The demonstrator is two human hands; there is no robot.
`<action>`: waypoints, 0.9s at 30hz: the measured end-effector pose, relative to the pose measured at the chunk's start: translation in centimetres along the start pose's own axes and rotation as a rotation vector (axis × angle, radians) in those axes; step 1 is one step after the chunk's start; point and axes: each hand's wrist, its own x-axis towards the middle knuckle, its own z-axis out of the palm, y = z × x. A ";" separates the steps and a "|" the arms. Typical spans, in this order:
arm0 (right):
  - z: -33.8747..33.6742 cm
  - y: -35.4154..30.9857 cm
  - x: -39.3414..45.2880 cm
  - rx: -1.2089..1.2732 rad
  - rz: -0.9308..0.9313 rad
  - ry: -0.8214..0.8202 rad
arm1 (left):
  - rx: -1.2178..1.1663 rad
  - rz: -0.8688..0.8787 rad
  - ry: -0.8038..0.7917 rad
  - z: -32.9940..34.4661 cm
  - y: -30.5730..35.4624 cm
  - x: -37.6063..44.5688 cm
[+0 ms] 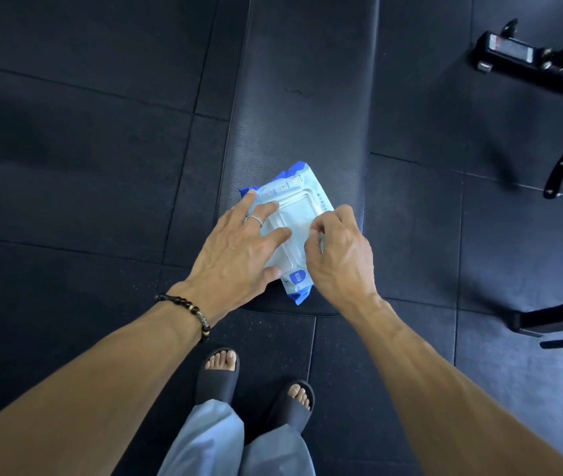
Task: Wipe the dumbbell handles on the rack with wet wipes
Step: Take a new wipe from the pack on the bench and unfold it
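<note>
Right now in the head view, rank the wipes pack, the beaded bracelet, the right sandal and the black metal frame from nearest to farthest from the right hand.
1. Wipes pack: under the right hand, whose fingertips touch its lid.
2. Beaded bracelet: on the left wrist, lower left.
3. Right sandal: on the floor, below.
4. Black metal frame: upper right corner.
</note>
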 end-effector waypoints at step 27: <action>-2.3 -0.4 1.0 0.160 0.145 -0.281 | -0.036 -0.019 -0.084 -0.6 -0.2 0.7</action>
